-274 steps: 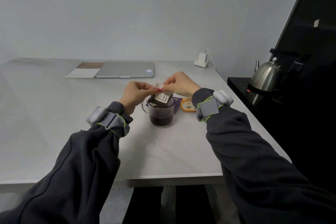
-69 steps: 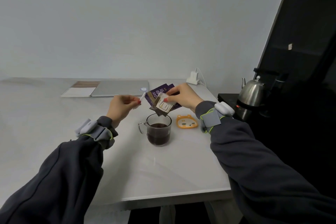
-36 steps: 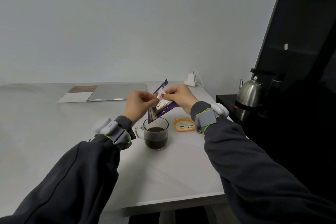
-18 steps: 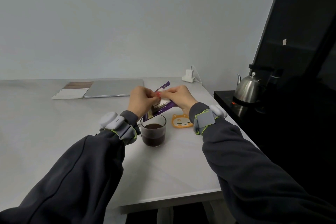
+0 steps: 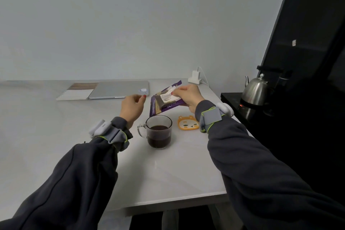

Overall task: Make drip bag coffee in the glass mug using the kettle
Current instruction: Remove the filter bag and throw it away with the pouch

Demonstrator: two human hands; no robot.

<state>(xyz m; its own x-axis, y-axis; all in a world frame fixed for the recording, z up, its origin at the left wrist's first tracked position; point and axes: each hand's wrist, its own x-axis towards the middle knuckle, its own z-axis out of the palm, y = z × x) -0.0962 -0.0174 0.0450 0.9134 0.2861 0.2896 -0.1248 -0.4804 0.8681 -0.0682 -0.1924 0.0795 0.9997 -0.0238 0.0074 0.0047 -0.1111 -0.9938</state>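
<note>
Pale worktop [image 5: 168, 173] carries the coffee-filled mug [image 5: 159, 131]; beyond it the right hand [image 5: 188, 96] pinches the limp, wet drip bag [image 5: 167, 99] against its wrapper [image 5: 164, 106], best held by the edges, while the left hand [image 5: 131, 107] hangs loosely curled, empty.

Glass mug [image 5: 159, 132] half full of dark coffee; used drip bag [image 5: 166, 98] lies on its purple wrapper [image 5: 164, 104].

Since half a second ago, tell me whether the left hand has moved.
Yes. The left hand has let go of the purple wrapper and drawn leftward, away from above the glass mug.
</note>
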